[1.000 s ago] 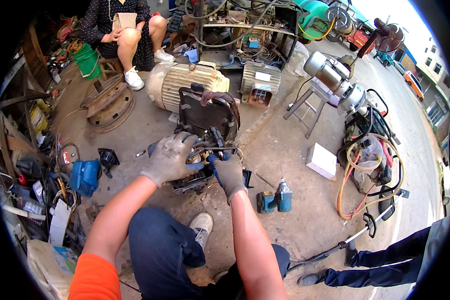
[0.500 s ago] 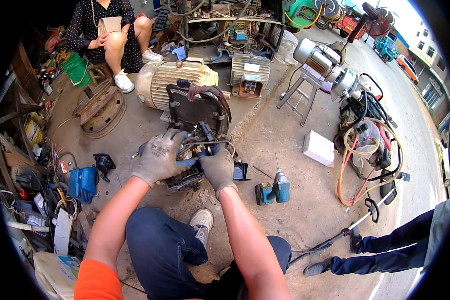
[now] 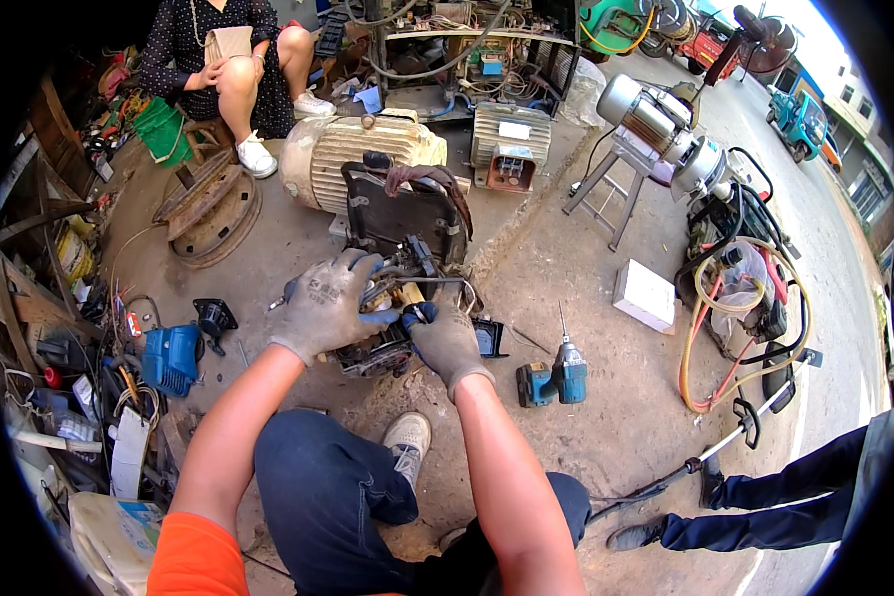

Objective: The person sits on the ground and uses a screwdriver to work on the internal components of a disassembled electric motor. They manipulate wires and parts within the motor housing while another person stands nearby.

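Observation:
A small, dirty engine (image 3: 372, 353) lies on the ground between my feet and a black padded carrying frame (image 3: 407, 214). Both of my hands wear grey work gloves with blue finger pads. My left hand (image 3: 326, 306) grips the engine's left side, fingers bent over it and thumb toward the middle. At the other side, my right hand (image 3: 447, 343) has its fingers curled together beside a yellowish part (image 3: 410, 293). A small dark piece shows at those fingertips, too small to name. Hoses and cables cross the engine's top, and my gloves hide much of it.
A blue cordless drill (image 3: 554, 375) and a white box (image 3: 646, 295) are to the right. Large electric motors (image 3: 363, 164) stand behind. Rusty wheel rims (image 3: 209, 219) and a blue pump-like housing (image 3: 171, 360) lie left. A seated person and another person's legs (image 3: 765, 507) are nearby.
My right hand has drawn slightly back toward me and right, its fingers curling in and uncovering more of the yellowish part. My left hand keeps its place on the engine. The whole view has shifted slightly.

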The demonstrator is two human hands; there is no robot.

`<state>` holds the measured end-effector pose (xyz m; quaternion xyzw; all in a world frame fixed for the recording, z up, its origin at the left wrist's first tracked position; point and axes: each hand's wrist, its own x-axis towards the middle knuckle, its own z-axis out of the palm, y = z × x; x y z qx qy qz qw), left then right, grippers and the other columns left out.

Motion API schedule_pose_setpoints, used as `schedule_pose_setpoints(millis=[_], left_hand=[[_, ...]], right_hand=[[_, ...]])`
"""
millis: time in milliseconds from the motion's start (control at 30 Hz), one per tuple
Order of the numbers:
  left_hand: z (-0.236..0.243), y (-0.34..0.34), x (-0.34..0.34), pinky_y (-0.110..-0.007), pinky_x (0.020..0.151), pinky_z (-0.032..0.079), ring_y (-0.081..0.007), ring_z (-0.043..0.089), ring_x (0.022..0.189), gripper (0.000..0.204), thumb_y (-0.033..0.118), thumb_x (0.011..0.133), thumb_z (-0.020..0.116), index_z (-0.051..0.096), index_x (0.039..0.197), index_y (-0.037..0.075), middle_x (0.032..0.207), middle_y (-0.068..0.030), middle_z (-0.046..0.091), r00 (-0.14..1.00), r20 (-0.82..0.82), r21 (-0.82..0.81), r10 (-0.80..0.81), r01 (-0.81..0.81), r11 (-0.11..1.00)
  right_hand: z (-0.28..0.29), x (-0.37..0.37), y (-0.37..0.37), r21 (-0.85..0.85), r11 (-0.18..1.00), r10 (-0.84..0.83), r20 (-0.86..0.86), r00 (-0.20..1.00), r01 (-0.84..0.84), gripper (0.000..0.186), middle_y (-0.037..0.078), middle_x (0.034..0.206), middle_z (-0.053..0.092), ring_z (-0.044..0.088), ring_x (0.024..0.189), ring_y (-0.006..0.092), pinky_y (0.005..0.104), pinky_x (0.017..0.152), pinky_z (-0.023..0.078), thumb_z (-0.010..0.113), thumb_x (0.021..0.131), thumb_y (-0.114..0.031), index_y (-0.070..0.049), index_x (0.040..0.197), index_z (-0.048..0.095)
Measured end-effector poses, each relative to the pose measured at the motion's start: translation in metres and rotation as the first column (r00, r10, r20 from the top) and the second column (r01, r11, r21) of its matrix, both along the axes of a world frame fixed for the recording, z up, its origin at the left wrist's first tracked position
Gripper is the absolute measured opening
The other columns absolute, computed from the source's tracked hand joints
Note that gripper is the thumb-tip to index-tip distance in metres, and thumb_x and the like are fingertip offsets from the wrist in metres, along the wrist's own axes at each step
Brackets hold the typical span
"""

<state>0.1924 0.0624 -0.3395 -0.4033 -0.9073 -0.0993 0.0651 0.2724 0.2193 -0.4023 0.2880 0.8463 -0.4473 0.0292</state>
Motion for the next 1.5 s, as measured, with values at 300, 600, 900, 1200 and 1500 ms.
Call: schedule_pose_setpoints(millis=[300, 600, 900, 1200, 1500], left_hand=[[0.001, 0.0, -0.006, -0.046, 0.097, 0.045, -0.0364, 0.057, 0.114, 0.076, 0.048, 0.074, 0.076, 0.05, 0.134, 0.011, 0.127, -0.0155, 0.057, 1.0, 0.01, -0.005, -0.024, 0.024, 1.0], [-0.028, -0.005, -0.017, -0.046, 0.094, 0.045, -0.0388, 0.057, 0.11, 0.067, 0.031, 0.072, 0.079, 0.053, 0.13, 0.009, 0.122, -0.0171, 0.059, 0.995, -0.086, 0.099, -0.052, 0.061, 0.993], [-0.027, -0.001, -0.012, -0.04, 0.1, 0.043, -0.0311, 0.056, 0.118, 0.061, 0.022, 0.083, 0.07, 0.048, 0.138, 0.006, 0.126, -0.0189, 0.058, 0.986, 0.167, 0.212, -0.02, -0.016, 0.977], [-0.019, -0.003, -0.025, -0.041, 0.101, 0.042, -0.0319, 0.055, 0.12, 0.057, 0.018, 0.086, 0.069, 0.048, 0.136, 0.001, 0.128, -0.0186, 0.058, 0.99, 0.091, 0.137, -0.104, 0.091, 0.986], [-0.036, -0.017, -0.055, -0.041, 0.106, 0.036, -0.0316, 0.049, 0.127, 0.065, 0.025, 0.088, 0.07, 0.042, 0.143, 0.006, 0.136, -0.018, 0.053, 0.993, 0.055, 0.094, -0.105, 0.099, 0.991]], right_hand=[[0.05, 0.081, 0.072, 0.016, 1.0, 0.008, 0.038, 0.999, -0.009, 0.034, 0.022, 0.094, 0.07, 0.068, 0.09, 0.0357, 0.043, 0.08, 0.052, 0.062, 0.088, -0.034, -0.005, 0.103, 0.069], [0.114, 0.273, 0.185, -0.301, 0.862, -0.487, -0.261, 0.834, 0.409, 0.02, 0.001, 0.069, 0.064, 0.038, 0.044, 0.0019, 0.0186, 0.04, 0.026, 0.062, 0.093, -0.019, -0.002, 0.096, 0.072], [0.087, 0.488, 0.212, -0.398, 0.517, -0.818, -0.492, 0.3, 0.758, 0.024, 0.001, 0.07, 0.062, 0.046, 0.049, 0.0047, 0.0184, 0.043, 0.032, 0.061, 0.095, -0.023, 0.0, 0.099, 0.07], [-0.014, 0.667, 0.146, -0.222, -0.045, -0.991, -0.115, -0.072, 0.974, 0.025, 0.003, 0.067, 0.056, 0.04, 0.043, 0.0077, 0.0248, 0.038, 0.033, 0.061, 0.093, -0.023, 0.0, 0.097, 0.07], [-0.046, 0.863, 0.006, 0.098, -0.646, -0.763, -0.111, -0.636, 0.757, 0.018, 0.008, 0.067, 0.056, 0.046, 0.049, 0.0189, 0.0326, 0.039, 0.032, 0.065, 0.082, -0.021, -0.004, 0.087, 0.067]])
